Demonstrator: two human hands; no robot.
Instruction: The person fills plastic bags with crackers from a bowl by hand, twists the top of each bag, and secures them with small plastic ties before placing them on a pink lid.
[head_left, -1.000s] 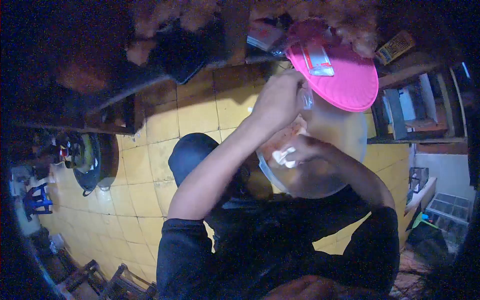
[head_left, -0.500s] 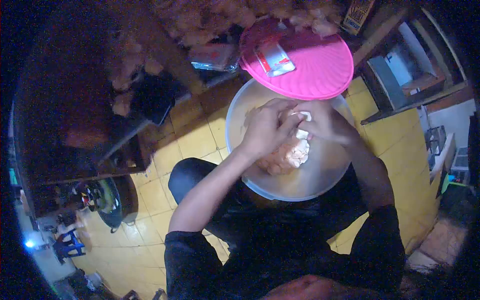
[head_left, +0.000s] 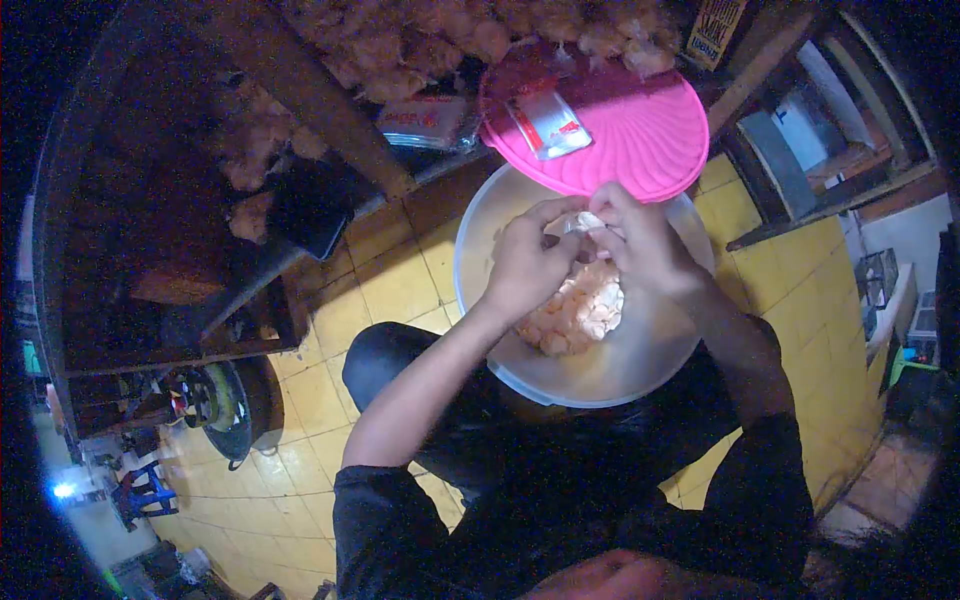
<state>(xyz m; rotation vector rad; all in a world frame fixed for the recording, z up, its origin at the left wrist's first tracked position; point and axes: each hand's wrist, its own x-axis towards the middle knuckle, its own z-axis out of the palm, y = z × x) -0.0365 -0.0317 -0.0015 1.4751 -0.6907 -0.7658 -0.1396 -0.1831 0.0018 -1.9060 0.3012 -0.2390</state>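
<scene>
A translucent round tub [head_left: 660, 345] sits at my lap, with pale, thin chips [head_left: 575, 315] heaped in it. Over the chips, my left hand [head_left: 535, 255] and my right hand [head_left: 645, 245] meet, fingers bent and pinching. Between them shows a small, shiny, whitish piece that looks like a clear plastic bag [head_left: 583, 222]; its lower part is hidden by the fingers. Past the tub's far rim is a pink ribbed lid [head_left: 640, 135], with a flat plastic packet printed in red [head_left: 550, 122] on it.
Many filled clear bags [head_left: 430, 50] crowd the wooden table at the top. Another packet [head_left: 428, 122] lies at its edge, near a dark phone-like object [head_left: 312, 220]. A dark wok [head_left: 232, 415] stands on the yellow tiled floor [head_left: 375, 285]; a wooden frame [head_left: 810, 140] is at right.
My hands have drawn slightly apart and the right fingers have risen toward the lid. The whitish piece between them has shifted up and left. More of the chips shows.
</scene>
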